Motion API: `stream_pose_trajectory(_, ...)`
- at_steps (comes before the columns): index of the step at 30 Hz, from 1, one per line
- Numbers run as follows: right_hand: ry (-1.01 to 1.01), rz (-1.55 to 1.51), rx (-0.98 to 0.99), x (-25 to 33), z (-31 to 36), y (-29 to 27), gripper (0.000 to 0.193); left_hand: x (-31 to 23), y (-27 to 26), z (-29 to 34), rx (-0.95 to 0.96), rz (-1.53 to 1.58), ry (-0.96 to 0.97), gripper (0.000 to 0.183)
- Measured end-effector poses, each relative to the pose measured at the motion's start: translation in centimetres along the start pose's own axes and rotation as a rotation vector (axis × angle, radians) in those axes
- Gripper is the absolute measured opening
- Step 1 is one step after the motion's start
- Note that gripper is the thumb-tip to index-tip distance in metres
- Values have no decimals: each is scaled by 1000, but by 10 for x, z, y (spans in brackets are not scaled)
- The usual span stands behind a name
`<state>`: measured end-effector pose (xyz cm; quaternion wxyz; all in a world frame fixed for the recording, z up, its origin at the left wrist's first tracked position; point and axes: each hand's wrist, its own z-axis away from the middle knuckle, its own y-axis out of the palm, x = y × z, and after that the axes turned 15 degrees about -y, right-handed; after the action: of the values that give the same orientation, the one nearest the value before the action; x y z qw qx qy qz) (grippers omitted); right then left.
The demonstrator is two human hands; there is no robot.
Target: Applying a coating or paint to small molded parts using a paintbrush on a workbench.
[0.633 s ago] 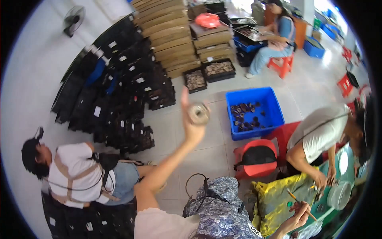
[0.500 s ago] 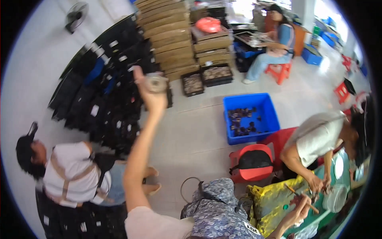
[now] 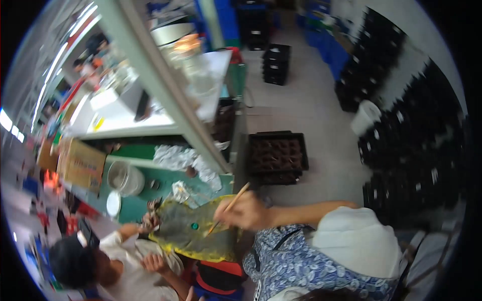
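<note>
Item: my right hand (image 3: 246, 213), fingers pinched on a thin wooden stick (image 3: 230, 206).
Position: the stick slants down, its tip on a yellow sheet (image 3: 193, 241) lying on the green table (image 3: 168, 183).
Nearby: a round bowl (image 3: 124, 178), crumpled foil (image 3: 175, 156), a black tray (image 3: 277, 156) on the floor, and another person's hand (image 3: 150, 262) at the sheet's edge.

Beside your green tabletop (image 3: 165, 178) a black compartment tray (image 3: 277, 156) sits on the floor. A cardboard box (image 3: 80, 163), a clear round container (image 3: 124, 178) and crumpled foil (image 3: 175, 156) occupy the tabletop; black crates (image 3: 411, 150) line the wall.
</note>
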<state>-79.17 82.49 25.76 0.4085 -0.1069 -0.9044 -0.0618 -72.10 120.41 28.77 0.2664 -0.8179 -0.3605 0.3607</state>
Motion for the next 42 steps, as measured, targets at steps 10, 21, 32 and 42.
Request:
stream_pose_trajectory(10,-408,801,-1173,149,84,-253,25,-235,190,-23,840,1002,150,71)
stream_pose_trajectory(21,-359,465,-763,109,3,-143,21,-163,183,-23,673,1000,-447,29)
stream_pose_trajectory(32,-239,-165,575,-23,-35,74,13,-98,137,67,152,906,-850,43)
stream_pose_trajectory(42,-35,-331,710,-61,-27,102,16,-82,167,101,160,1223,-966,43)
